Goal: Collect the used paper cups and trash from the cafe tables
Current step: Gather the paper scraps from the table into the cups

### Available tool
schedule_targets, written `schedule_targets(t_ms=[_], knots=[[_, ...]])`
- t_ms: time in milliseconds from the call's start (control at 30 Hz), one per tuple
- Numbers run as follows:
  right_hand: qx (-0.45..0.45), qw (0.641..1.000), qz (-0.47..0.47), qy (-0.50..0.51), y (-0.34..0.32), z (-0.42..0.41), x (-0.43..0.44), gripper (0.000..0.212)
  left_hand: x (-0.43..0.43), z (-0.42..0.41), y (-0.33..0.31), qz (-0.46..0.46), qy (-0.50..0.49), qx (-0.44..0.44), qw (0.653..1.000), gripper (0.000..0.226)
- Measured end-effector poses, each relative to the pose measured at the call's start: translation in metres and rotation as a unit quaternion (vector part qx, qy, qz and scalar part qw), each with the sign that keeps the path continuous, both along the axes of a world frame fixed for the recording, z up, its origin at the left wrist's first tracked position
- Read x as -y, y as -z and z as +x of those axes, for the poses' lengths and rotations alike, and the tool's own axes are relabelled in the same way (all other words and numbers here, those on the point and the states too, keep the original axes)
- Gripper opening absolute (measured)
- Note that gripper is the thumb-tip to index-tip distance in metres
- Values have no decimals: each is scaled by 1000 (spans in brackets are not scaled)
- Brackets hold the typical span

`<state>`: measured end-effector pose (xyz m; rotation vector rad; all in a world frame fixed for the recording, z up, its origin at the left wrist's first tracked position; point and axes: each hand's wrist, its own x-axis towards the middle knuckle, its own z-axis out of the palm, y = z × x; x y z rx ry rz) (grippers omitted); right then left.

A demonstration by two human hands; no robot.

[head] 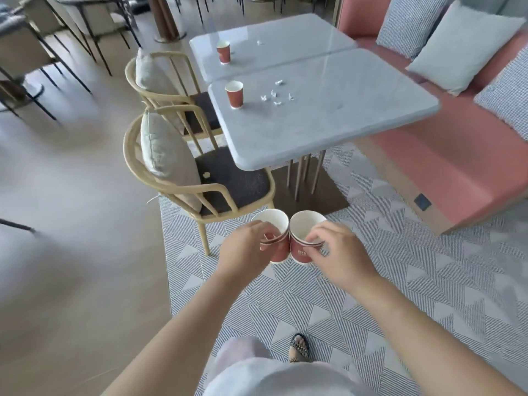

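Fingers (258,227) of left hand (243,250) curled round a red paper cup (274,222); right hand (341,254) pinching the rim of a second cup (305,224). Cups side by side, touching, lower centre of frame. Upper centre: third cup (234,94) upright on grey near table (328,132) beside white paper scraps (275,94); fourth cup (223,52) upright on far table (285,32).

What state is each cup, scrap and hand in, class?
Left hand, grips left cup.
Right hand, pinches right cup.
Near table cup, upright, uncollected.
Far table cup, upright, uncollected.
Paper scraps, scattered on tabletop.
Chair scrap, lying on seat.
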<state>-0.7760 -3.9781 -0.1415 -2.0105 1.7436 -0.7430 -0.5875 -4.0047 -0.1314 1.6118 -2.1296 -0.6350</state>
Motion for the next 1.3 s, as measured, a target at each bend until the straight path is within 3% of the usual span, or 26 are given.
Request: schedule_targets(t_ms=[333,533,800,1300], knots=[[-1,1000,15,6,5,-38,121,12,121,-34,10,-13,14,-10,1000,10],[1,1000,10,-5,10,-39,234,11,230,-34,20,-22,4,-15,1000,18],[-4,1000,1,-13,7,-16,372,13,362,-17,15,-20,7,-1,1000,10],[-33,997,51,-56,29,-9,506,9,487,2,38,-11,16,82,996,15]])
